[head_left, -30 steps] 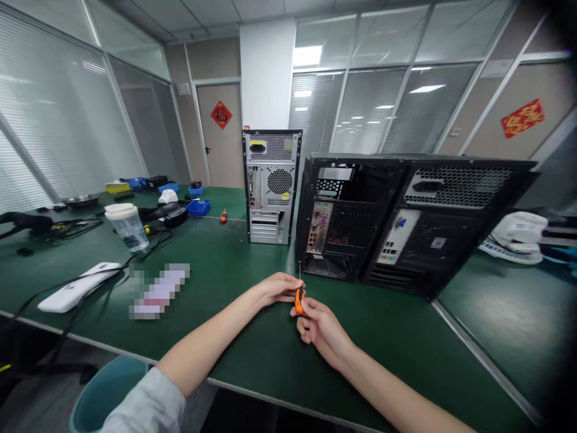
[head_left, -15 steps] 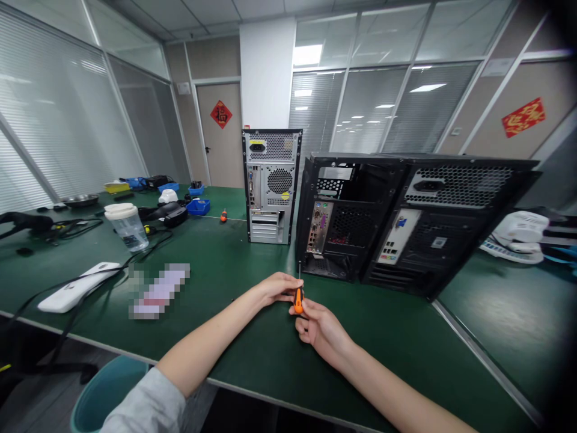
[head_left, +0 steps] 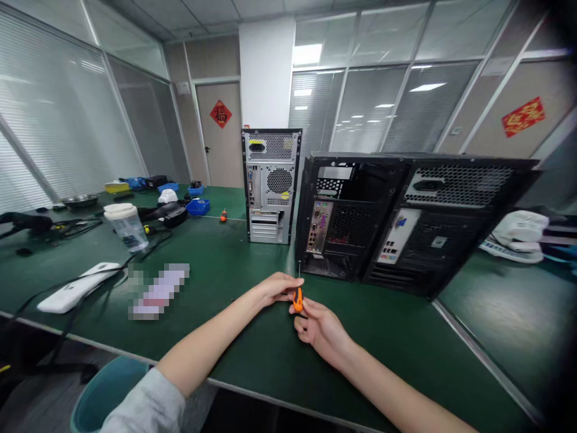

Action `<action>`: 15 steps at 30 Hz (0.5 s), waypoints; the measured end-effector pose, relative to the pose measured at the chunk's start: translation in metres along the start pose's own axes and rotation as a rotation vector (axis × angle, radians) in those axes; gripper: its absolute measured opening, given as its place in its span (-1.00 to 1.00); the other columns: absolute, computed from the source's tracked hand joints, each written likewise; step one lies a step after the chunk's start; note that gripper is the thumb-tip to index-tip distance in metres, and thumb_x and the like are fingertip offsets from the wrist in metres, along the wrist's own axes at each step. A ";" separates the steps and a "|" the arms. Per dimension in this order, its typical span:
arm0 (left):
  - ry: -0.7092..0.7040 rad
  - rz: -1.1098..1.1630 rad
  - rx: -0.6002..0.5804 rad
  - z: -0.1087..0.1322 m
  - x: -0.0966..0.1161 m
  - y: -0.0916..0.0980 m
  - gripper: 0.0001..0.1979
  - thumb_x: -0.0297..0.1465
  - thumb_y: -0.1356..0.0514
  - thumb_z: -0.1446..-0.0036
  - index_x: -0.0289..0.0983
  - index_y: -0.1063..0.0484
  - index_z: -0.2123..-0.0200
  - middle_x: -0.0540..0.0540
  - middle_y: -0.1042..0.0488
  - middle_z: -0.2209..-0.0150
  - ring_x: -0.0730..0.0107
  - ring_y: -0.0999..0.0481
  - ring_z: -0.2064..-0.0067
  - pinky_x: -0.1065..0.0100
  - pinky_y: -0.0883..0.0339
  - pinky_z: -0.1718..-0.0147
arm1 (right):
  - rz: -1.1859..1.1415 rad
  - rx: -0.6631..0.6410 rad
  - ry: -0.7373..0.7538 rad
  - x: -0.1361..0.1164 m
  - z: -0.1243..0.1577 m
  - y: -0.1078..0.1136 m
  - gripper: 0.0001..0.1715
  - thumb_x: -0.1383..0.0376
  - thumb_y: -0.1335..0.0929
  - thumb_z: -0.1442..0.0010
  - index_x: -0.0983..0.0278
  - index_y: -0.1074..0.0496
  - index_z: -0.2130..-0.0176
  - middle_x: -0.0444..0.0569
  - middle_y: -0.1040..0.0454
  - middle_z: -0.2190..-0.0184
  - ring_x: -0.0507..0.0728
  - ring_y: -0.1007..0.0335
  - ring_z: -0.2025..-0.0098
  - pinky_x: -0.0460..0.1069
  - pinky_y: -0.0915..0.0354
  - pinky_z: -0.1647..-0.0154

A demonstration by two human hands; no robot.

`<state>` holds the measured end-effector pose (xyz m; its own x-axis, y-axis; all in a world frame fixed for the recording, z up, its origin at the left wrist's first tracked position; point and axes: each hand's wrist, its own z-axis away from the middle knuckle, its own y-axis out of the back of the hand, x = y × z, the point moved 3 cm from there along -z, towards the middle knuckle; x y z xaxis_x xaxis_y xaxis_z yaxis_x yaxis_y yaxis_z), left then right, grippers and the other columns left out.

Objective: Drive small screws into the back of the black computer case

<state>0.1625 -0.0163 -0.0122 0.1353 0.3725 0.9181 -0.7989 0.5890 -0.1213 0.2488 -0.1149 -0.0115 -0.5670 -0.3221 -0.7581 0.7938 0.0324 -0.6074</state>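
Observation:
An orange-and-black screwdriver [head_left: 298, 300] points away from me, its thin shaft reaching the lower left rear corner of a black computer case [head_left: 349, 240]. Whether the tip sits in a screw is too small to tell. With finger and thumb, my right hand [head_left: 325, 331] grips the handle from the right; its other fingers are curled. My left hand [head_left: 276, 288] pinches around the shaft where it meets the handle. A second black case [head_left: 408, 276] leans tilted beside the first. Left of them stands an upright silver-backed computer case [head_left: 270, 234].
On the green table [head_left: 216, 319] at left lie a white power strip [head_left: 81, 287], black cables, a blurred-out flat item [head_left: 161, 291] and a lidded plastic cup [head_left: 128, 228]. Farther back are a blue bin [head_left: 198, 207] and another orange screwdriver [head_left: 223, 216]. A teal bucket [head_left: 106, 394] stands below the edge.
The screwdriver handle has turned slightly between my right fingers. My left hand stays in place at the shaft, and the cases have not moved.

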 end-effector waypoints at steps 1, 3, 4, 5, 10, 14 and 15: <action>-0.005 0.004 -0.007 0.000 0.000 0.000 -0.53 -0.10 -0.29 0.36 -0.39 -0.31 0.52 0.05 -0.31 0.59 0.72 -0.25 0.55 0.53 -0.13 0.44 | -0.004 -0.002 -0.003 0.000 0.000 0.000 -0.83 0.27 -0.28 -0.06 0.30 -0.29 0.30 -0.11 -0.37 0.47 -0.06 -0.20 0.66 -0.16 0.04 0.73; -0.011 0.012 -0.018 -0.001 -0.001 -0.001 -0.52 -0.09 -0.29 0.36 -0.40 -0.31 0.53 0.06 -0.30 0.60 0.72 -0.24 0.55 0.53 -0.13 0.44 | -0.010 -0.006 -0.018 0.000 -0.002 0.001 -0.83 0.25 -0.24 -0.08 0.30 -0.28 0.31 -0.11 -0.35 0.49 -0.06 -0.19 0.67 -0.16 0.04 0.74; -0.010 0.016 -0.016 -0.001 -0.001 -0.001 -0.52 -0.09 -0.29 0.37 -0.39 -0.30 0.53 0.06 -0.30 0.60 0.72 -0.25 0.55 0.53 -0.12 0.44 | -0.009 -0.007 -0.030 0.000 -0.002 0.001 -0.81 0.23 -0.23 -0.09 0.30 -0.28 0.31 -0.12 -0.34 0.50 -0.06 -0.19 0.67 -0.16 0.03 0.75; -0.009 0.017 -0.008 -0.001 -0.001 -0.001 -0.52 -0.09 -0.29 0.37 -0.39 -0.30 0.53 0.06 -0.31 0.59 0.72 -0.25 0.54 0.53 -0.13 0.44 | -0.002 -0.005 -0.039 0.000 -0.002 0.001 -0.80 0.22 -0.22 -0.09 0.30 -0.27 0.31 -0.12 -0.33 0.50 -0.06 -0.19 0.68 -0.16 0.03 0.75; -0.008 -0.004 0.019 0.001 0.000 -0.003 -0.52 -0.09 -0.30 0.38 -0.39 -0.31 0.53 0.05 -0.32 0.57 0.71 -0.27 0.52 0.52 -0.16 0.42 | 0.121 -0.008 -0.009 -0.002 0.000 -0.003 -0.72 0.13 -0.30 -0.05 0.29 -0.25 0.31 -0.17 -0.30 0.53 -0.09 -0.18 0.67 -0.19 0.00 0.76; -0.035 -0.026 0.035 0.000 -0.001 -0.004 -0.52 -0.08 -0.29 0.37 -0.40 -0.32 0.54 0.08 -0.26 0.63 0.74 -0.20 0.57 0.54 -0.11 0.50 | 0.250 0.061 0.033 -0.001 0.001 -0.003 -0.66 0.11 -0.33 -0.01 0.28 -0.20 0.31 -0.22 -0.29 0.59 -0.11 -0.14 0.71 -0.21 -0.01 0.79; -0.040 -0.031 0.042 -0.001 -0.001 -0.005 -0.52 -0.08 -0.29 0.37 -0.40 -0.33 0.53 0.09 -0.25 0.63 0.74 -0.19 0.58 0.54 -0.10 0.51 | 0.278 0.089 0.039 -0.001 0.000 -0.002 -0.65 0.11 -0.33 -0.01 0.27 -0.18 0.31 -0.22 -0.29 0.59 -0.11 -0.13 0.71 -0.21 -0.02 0.79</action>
<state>0.1663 -0.0190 -0.0130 0.1372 0.3253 0.9356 -0.8185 0.5692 -0.0779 0.2476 -0.1152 -0.0096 -0.3319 -0.2756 -0.9022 0.9351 0.0300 -0.3532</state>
